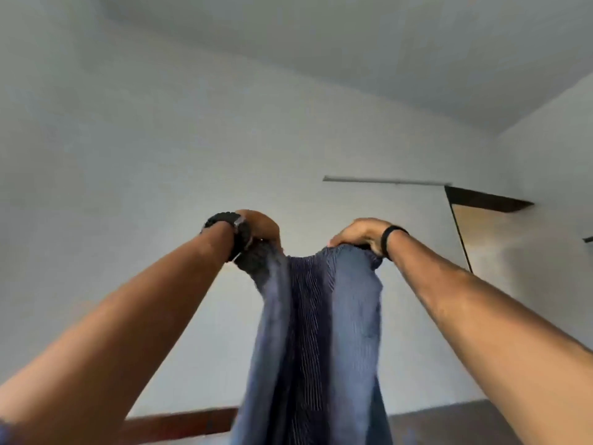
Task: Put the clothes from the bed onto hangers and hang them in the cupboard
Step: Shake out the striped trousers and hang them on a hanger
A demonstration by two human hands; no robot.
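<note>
Both the left hand and right hand grip the blue garment by its top, mid-frame, no hanger or cupboard visible, so hanging's probably all still ahead.

A pale wall meets a white ceiling above. A thin rail runs along the wall, touching a dark-framed opening at right. A brown board lies low.
</note>
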